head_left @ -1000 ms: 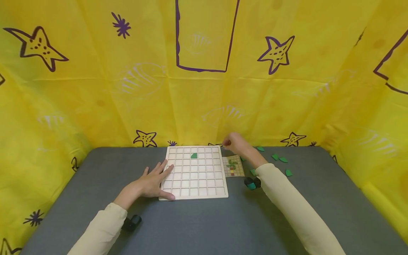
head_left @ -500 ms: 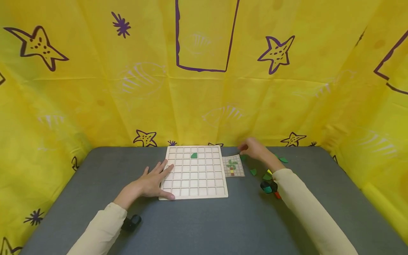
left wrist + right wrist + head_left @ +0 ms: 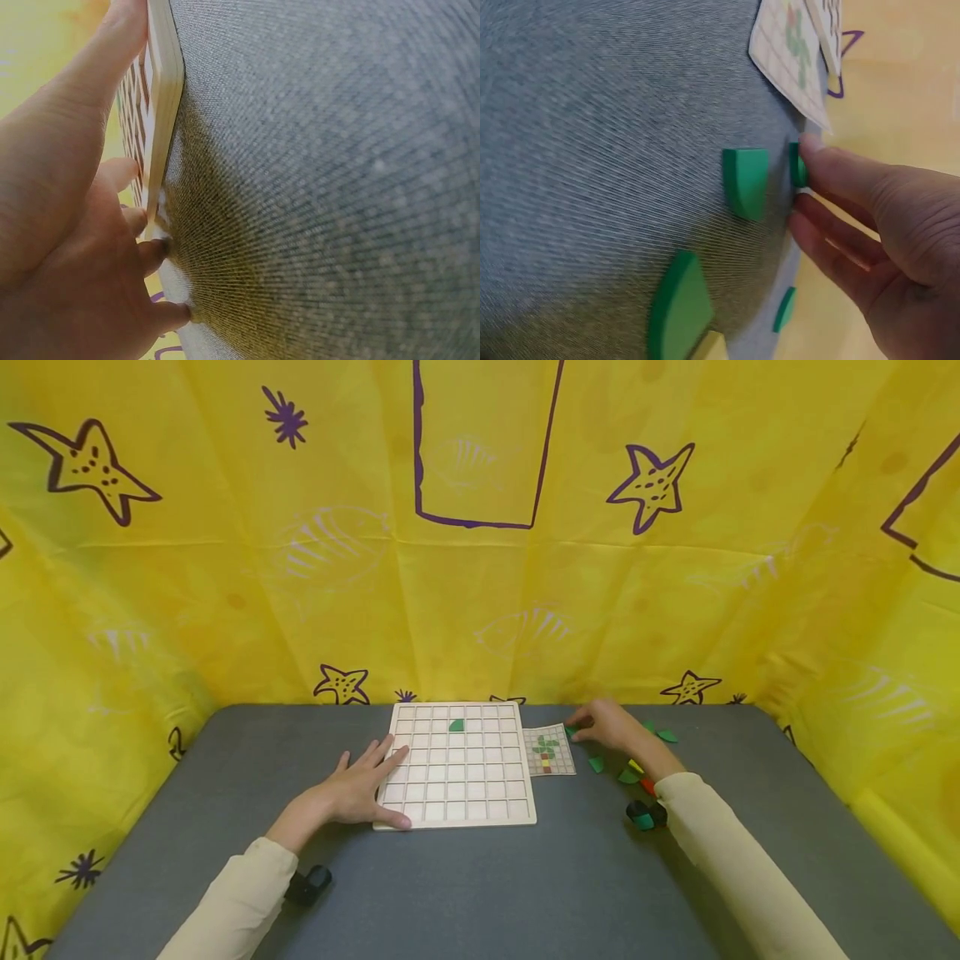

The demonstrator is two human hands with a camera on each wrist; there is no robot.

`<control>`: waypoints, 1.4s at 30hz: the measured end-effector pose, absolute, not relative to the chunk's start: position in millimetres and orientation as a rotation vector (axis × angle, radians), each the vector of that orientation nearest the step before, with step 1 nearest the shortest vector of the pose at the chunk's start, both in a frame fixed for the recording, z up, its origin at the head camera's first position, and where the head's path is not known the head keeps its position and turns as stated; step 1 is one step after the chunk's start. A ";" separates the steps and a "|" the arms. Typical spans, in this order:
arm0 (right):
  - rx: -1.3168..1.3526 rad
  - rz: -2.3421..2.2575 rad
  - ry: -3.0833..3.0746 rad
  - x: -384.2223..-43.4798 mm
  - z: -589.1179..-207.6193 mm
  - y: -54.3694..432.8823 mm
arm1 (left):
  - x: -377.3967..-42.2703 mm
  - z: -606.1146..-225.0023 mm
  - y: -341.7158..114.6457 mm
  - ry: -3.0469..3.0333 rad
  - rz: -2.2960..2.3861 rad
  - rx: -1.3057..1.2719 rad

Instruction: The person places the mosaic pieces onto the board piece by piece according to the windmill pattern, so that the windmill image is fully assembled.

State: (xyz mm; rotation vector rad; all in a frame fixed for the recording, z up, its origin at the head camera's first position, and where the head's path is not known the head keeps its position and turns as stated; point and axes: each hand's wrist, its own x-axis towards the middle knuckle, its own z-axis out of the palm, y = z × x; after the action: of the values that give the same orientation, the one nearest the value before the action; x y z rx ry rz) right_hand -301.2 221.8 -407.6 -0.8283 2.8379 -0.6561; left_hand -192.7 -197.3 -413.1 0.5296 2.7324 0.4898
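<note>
A white gridded board (image 3: 467, 793) with a pale rim lies on the grey table, with one green quarter-round tile (image 3: 457, 726) in a cell of its upper part. My left hand (image 3: 351, 789) rests with spread fingers on the board's left edge. Right of the board lies a small pattern card (image 3: 550, 751) printed with a green, red and yellow figure. Just past the card's right side, my right hand (image 3: 611, 727) reaches down to the table. In the right wrist view its thumb and fingers pinch a small green tile (image 3: 796, 166), partly hidden by the thumb.
Near the right hand lie more loose pieces: a green tile (image 3: 746, 182), a larger green tile (image 3: 681, 307), a yellow piece (image 3: 636, 766) and a red piece (image 3: 648, 787). Further green tiles (image 3: 667, 736) lie behind the wrist. A yellow patterned curtain (image 3: 480, 610) borders the table's far edge.
My right hand has moved right from above the board's top right corner, then down to a green tile beside the card. The left hand and the board have stayed put.
</note>
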 end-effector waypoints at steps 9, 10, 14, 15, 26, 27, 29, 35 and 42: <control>-0.776 -0.643 2.889 -301.5 -415.2 224.1 | -193.4 -414.4 -197.6 2.740 0.495 0.541; -0.783 -0.633 2.885 -301.9 -415.2 224.3 | -193.3 -414.6 -197.6 2.741 0.495 0.540; -0.785 -0.589 2.867 -303.4 -413.6 222.3 | -192.6 -415.4 -197.4 2.741 0.501 0.535; -0.794 -0.584 2.860 -303.9 -413.1 221.3 | -192.3 -415.6 -197.3 2.741 0.502 0.536; -0.744 -0.630 2.805 -308.4 -411.5 218.3 | -192.4 -417.1 -197.4 2.739 0.514 0.546; -0.722 -0.641 2.803 -308.7 -411.4 219.7 | -192.4 -416.9 -197.6 2.741 0.516 0.548; -0.687 -0.666 2.805 -309.0 -411.5 222.7 | -192.5 -416.8 -198.4 2.745 0.518 0.542; -0.687 -0.736 2.840 -307.4 -413.2 233.9 | -192.6 -416.8 -199.5 2.754 0.525 0.551; -0.644 -0.794 2.804 -301.7 -403.8 237.5 | -191.5 -415.2 -199.3 2.754 0.541 0.554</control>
State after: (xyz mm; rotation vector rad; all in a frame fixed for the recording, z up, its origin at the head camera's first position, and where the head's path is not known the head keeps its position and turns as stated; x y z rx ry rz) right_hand -301.7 237.5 -403.8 -0.6435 2.8040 -0.7940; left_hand -191.5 -199.3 -415.2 0.5544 2.7538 0.5409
